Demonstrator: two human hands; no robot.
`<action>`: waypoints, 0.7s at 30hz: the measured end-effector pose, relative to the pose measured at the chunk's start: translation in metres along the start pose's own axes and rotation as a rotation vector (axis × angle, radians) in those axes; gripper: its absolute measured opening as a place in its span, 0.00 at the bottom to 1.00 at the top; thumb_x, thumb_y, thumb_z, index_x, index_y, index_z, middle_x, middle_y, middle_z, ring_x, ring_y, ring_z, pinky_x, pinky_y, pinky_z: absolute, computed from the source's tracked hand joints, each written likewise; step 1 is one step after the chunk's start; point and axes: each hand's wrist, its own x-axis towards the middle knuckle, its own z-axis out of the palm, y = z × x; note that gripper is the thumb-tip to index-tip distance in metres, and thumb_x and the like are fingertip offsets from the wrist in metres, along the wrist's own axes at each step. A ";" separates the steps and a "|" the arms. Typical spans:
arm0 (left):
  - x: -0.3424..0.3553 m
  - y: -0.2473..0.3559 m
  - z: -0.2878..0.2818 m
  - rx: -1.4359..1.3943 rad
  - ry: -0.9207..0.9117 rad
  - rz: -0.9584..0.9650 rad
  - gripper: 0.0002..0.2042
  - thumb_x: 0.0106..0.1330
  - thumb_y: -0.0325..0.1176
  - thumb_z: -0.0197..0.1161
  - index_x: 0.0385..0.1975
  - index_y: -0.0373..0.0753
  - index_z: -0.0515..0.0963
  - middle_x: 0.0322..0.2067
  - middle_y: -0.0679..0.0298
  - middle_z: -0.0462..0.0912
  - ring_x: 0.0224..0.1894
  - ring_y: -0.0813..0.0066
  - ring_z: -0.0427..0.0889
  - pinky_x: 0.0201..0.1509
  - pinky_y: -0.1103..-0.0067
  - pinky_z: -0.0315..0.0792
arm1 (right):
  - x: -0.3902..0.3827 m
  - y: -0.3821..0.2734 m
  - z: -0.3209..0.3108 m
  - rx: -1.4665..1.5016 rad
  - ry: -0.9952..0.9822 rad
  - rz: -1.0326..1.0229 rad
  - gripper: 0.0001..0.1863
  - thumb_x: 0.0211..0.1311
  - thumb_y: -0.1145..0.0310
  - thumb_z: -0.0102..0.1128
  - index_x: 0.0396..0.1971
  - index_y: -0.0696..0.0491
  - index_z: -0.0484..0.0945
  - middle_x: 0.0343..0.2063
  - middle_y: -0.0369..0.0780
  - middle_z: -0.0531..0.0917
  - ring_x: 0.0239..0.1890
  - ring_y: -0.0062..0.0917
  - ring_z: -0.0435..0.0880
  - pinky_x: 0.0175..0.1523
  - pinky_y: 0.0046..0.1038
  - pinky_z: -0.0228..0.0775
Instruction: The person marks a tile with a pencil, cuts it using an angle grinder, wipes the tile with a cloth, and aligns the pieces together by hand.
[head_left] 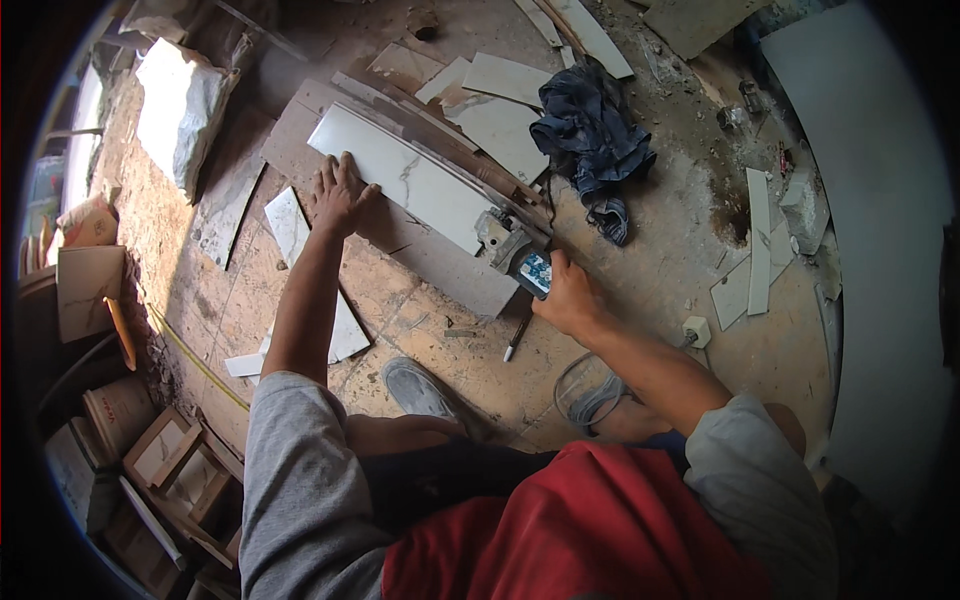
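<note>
The red shirt [580, 530] lies behind both hands, the white tile [400, 180] just beyond the closer, flat-spread left hand [343, 197], its long axis slanting toward the right hand [572, 297], which grips a power tool [512, 250].

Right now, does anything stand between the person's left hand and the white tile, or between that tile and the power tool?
Nothing visible does: the left hand touches the near edge of the white tile, and the power tool in the right hand is at the tile's right end. The dark cloth lies aside.
</note>
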 end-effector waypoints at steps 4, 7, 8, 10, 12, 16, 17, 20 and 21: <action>-0.003 0.002 -0.001 -0.013 0.008 -0.021 0.46 0.60 0.65 0.58 0.75 0.54 0.46 0.76 0.53 0.41 0.76 0.40 0.40 0.73 0.44 0.43 | -0.006 -0.008 -0.022 -0.011 0.091 -0.050 0.35 0.44 0.62 0.73 0.52 0.58 0.66 0.41 0.54 0.82 0.45 0.50 0.83 0.52 0.45 0.74; -0.006 0.004 -0.002 -0.024 0.009 -0.032 0.46 0.61 0.65 0.57 0.75 0.54 0.47 0.75 0.52 0.43 0.76 0.41 0.40 0.73 0.45 0.42 | 0.004 -0.030 -0.046 -0.040 0.118 -0.034 0.36 0.42 0.62 0.73 0.51 0.58 0.65 0.40 0.54 0.82 0.45 0.50 0.83 0.51 0.45 0.75; -0.006 0.004 -0.001 -0.034 0.001 -0.040 0.46 0.61 0.65 0.57 0.75 0.54 0.47 0.75 0.52 0.43 0.76 0.41 0.40 0.73 0.45 0.42 | 0.011 -0.042 -0.053 -0.034 0.147 -0.057 0.36 0.42 0.62 0.73 0.51 0.58 0.66 0.40 0.55 0.82 0.44 0.50 0.83 0.51 0.45 0.75; -0.008 0.003 -0.001 -0.045 -0.003 -0.036 0.46 0.60 0.67 0.55 0.75 0.54 0.46 0.76 0.53 0.41 0.76 0.41 0.40 0.73 0.45 0.41 | 0.026 -0.068 -0.063 -0.035 0.192 -0.103 0.37 0.41 0.61 0.72 0.51 0.60 0.66 0.39 0.57 0.82 0.43 0.50 0.84 0.50 0.44 0.76; -0.008 0.002 -0.001 -0.030 -0.003 -0.032 0.47 0.60 0.70 0.53 0.76 0.55 0.46 0.77 0.54 0.38 0.77 0.42 0.37 0.73 0.45 0.38 | 0.046 -0.098 -0.070 -0.031 0.176 -0.121 0.37 0.42 0.61 0.72 0.51 0.60 0.65 0.39 0.56 0.82 0.43 0.50 0.84 0.50 0.43 0.76; -0.010 -0.002 0.004 -0.099 0.011 -0.021 0.47 0.61 0.70 0.52 0.76 0.53 0.46 0.77 0.54 0.35 0.77 0.42 0.31 0.74 0.46 0.33 | 0.093 -0.162 -0.064 -0.006 0.194 -0.217 0.37 0.43 0.60 0.72 0.50 0.62 0.65 0.37 0.55 0.83 0.42 0.49 0.85 0.49 0.43 0.77; -0.011 -0.002 0.006 -0.103 0.011 -0.016 0.47 0.61 0.70 0.52 0.76 0.53 0.46 0.77 0.54 0.35 0.77 0.42 0.31 0.74 0.46 0.33 | 0.103 -0.177 -0.058 -0.010 0.187 -0.205 0.37 0.43 0.60 0.72 0.50 0.62 0.65 0.37 0.55 0.83 0.42 0.49 0.85 0.49 0.43 0.77; -0.011 -0.004 0.011 -0.118 0.079 0.016 0.46 0.62 0.71 0.49 0.75 0.50 0.48 0.77 0.54 0.37 0.77 0.39 0.31 0.74 0.47 0.32 | 0.139 -0.219 -0.041 -0.006 0.263 -0.295 0.37 0.42 0.60 0.73 0.50 0.62 0.66 0.37 0.54 0.84 0.42 0.48 0.85 0.50 0.43 0.78; -0.010 -0.004 0.012 -0.093 0.066 0.011 0.46 0.63 0.72 0.48 0.75 0.49 0.49 0.77 0.53 0.38 0.77 0.39 0.31 0.74 0.48 0.31 | 0.150 -0.232 -0.036 0.028 0.227 -0.309 0.37 0.43 0.60 0.73 0.50 0.62 0.66 0.38 0.54 0.84 0.43 0.48 0.85 0.51 0.42 0.77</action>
